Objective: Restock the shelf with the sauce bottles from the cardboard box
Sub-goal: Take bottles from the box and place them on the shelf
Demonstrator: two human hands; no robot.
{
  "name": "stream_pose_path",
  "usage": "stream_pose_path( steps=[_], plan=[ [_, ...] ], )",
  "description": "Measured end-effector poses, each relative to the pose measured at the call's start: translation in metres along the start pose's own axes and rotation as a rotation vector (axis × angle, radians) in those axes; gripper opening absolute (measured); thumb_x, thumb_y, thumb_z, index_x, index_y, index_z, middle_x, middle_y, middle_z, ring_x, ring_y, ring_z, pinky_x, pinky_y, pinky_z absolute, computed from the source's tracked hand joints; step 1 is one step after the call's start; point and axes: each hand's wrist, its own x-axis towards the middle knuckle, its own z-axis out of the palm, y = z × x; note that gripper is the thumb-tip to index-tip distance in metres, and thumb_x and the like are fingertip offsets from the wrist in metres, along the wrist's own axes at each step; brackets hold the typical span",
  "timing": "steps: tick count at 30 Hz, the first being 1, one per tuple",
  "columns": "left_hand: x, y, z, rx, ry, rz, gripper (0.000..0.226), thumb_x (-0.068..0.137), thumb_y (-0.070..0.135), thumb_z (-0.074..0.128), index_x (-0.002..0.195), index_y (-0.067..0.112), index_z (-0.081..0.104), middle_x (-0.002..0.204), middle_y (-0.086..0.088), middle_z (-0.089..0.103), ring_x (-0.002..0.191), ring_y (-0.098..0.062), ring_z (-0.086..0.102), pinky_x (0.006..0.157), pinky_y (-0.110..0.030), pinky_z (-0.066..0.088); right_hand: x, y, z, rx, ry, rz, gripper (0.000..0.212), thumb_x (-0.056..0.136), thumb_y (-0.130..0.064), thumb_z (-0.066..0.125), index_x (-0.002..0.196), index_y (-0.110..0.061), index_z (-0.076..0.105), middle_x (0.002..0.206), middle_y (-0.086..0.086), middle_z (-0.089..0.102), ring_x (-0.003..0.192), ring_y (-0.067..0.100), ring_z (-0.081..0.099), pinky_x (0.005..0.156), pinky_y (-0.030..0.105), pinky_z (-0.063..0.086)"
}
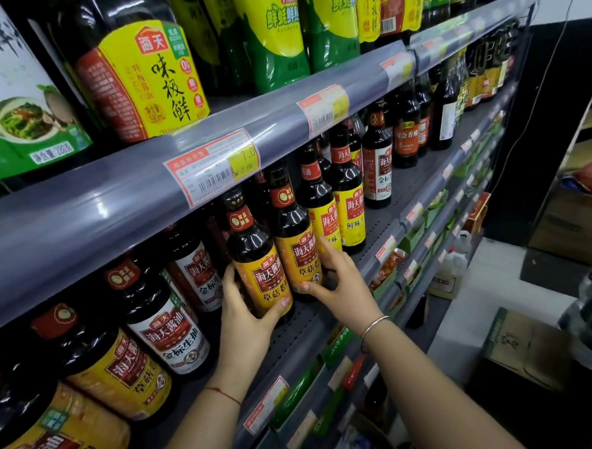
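Note:
Two dark sauce bottles with orange labels stand side by side on the grey middle shelf (293, 331). My left hand (244, 316) wraps around the lower part of the nearer bottle (255, 260). My right hand (338, 280) grips the base of the second orange-label bottle (295, 245), thumb across its front. Both bottles stand upright. A cardboard box (520, 346) with green print sits on the floor at the lower right.
More soy sauce bottles (348, 194) crowd the same shelf on both sides. The shelf above (215, 153) carries yellow-label bottles and green pouches, with price tags along its rail. Lower shelves hold green packets. White jugs (451, 271) stand on the floor by the shelf end.

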Motion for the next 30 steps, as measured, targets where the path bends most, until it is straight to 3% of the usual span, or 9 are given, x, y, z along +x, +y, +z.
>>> stream_pose_path(
  steps=[3, 6, 9, 11, 15, 22, 25, 28, 30],
  plan=[
    [-0.019, 0.008, -0.003, 0.038, 0.081, 0.019, 0.098, 0.072, 0.029, 0.079, 0.142, 0.045, 0.012, 0.146, 0.003, 0.031, 0.127, -0.009, 0.039, 0.101, -0.029, 0.037, -0.015, 0.002, -0.008, -0.048, 0.043, 0.006, 0.074, 0.082, -0.03, 0.068, 0.141, -0.041, 0.025, 0.13, -0.009, 0.043, 0.119, 0.003, 0.044, 0.1, 0.023, 0.039],
    [-0.049, 0.02, 0.004, 0.133, 0.11, 0.173, 0.078, 0.078, 0.03, 0.072, 0.137, 0.045, 0.022, 0.124, 0.013, 0.036, 0.113, -0.003, 0.041, 0.094, -0.018, 0.035, -0.036, 0.01, -0.022, -0.172, 0.076, 0.011, 0.059, 0.087, -0.032, 0.061, 0.139, -0.034, 0.035, 0.127, -0.013, 0.044, 0.113, 0.0, 0.042, 0.093, 0.013, 0.033],
    [-0.07, 0.023, 0.031, 0.317, -0.184, 0.288, 0.055, 0.087, 0.04, 0.058, 0.136, 0.037, 0.034, 0.123, 0.019, 0.034, 0.116, 0.001, 0.037, 0.098, -0.016, 0.035, -0.061, 0.032, -0.04, -0.38, 0.103, -0.013, 0.045, 0.089, -0.027, 0.059, 0.132, -0.024, 0.048, 0.119, -0.008, 0.05, 0.108, -0.001, 0.043, 0.097, 0.017, 0.037],
    [-0.08, 0.015, 0.061, 0.485, -0.454, 0.325, 0.053, 0.092, 0.041, 0.049, 0.14, 0.035, 0.029, 0.136, 0.015, 0.032, 0.127, -0.005, 0.033, 0.106, -0.023, 0.034, -0.081, 0.056, -0.053, -0.516, 0.109, -0.026, 0.036, 0.088, -0.022, 0.06, 0.123, -0.017, 0.056, 0.11, -0.001, 0.057, 0.101, 0.01, 0.051, 0.092, 0.029, 0.047],
    [-0.101, -0.017, 0.126, 0.637, -0.818, 0.292, 0.051, 0.094, 0.032, 0.046, 0.142, 0.024, 0.031, 0.148, 0.0, 0.03, 0.138, -0.021, 0.028, 0.115, -0.034, 0.027, -0.131, 0.104, -0.079, -0.663, 0.095, 0.158, 0.031, 0.086, -0.019, 0.06, 0.117, -0.014, 0.061, 0.107, 0.007, 0.061, 0.097, 0.025, 0.058, 0.084, 0.039, 0.052],
    [-0.153, -0.106, 0.226, 0.68, -1.052, 0.319, 0.051, 0.091, 0.033, 0.046, 0.139, 0.017, 0.037, 0.146, -0.005, 0.037, 0.134, -0.023, 0.034, 0.111, -0.031, 0.026, -0.233, 0.195, -0.095, -0.811, -0.004, 0.585, 0.037, 0.09, -0.026, 0.051, 0.126, -0.021, 0.053, 0.124, 0.005, 0.053, 0.111, 0.025, 0.052, 0.095, 0.036, 0.044],
    [-0.171, -0.154, 0.271, 0.651, -1.122, 0.337, 0.047, 0.088, 0.031, 0.049, 0.133, 0.019, 0.041, 0.139, -0.002, 0.044, 0.126, -0.02, 0.041, 0.107, -0.028, 0.032, -0.266, 0.247, -0.088, -0.798, -0.036, 0.7, 0.036, 0.088, -0.021, 0.05, 0.123, -0.022, 0.055, 0.121, 0.007, 0.055, 0.112, 0.03, 0.052, 0.094, 0.039, 0.044],
    [-0.188, -0.209, 0.322, 0.663, -1.2, 0.31, 0.05, 0.087, 0.03, 0.051, 0.135, 0.021, 0.04, 0.142, 0.0, 0.04, 0.125, -0.022, 0.042, 0.107, -0.033, 0.036, -0.292, 0.314, -0.079, -0.769, -0.072, 0.825, 0.035, 0.088, -0.02, 0.047, 0.123, -0.023, 0.054, 0.131, 0.011, 0.051, 0.121, 0.037, 0.046, 0.099, 0.037, 0.042],
    [-0.201, -0.247, 0.354, 0.727, -1.27, 0.305, 0.04, 0.088, 0.03, 0.051, 0.126, 0.021, 0.048, 0.137, -0.003, 0.043, 0.123, -0.025, 0.044, 0.105, -0.038, 0.039, -0.308, 0.364, -0.071, -0.74, -0.104, 0.878, 0.038, 0.088, -0.02, 0.046, 0.125, -0.025, 0.054, 0.137, 0.013, 0.046, 0.122, 0.035, 0.047, 0.1, 0.037, 0.042]
  ],
)
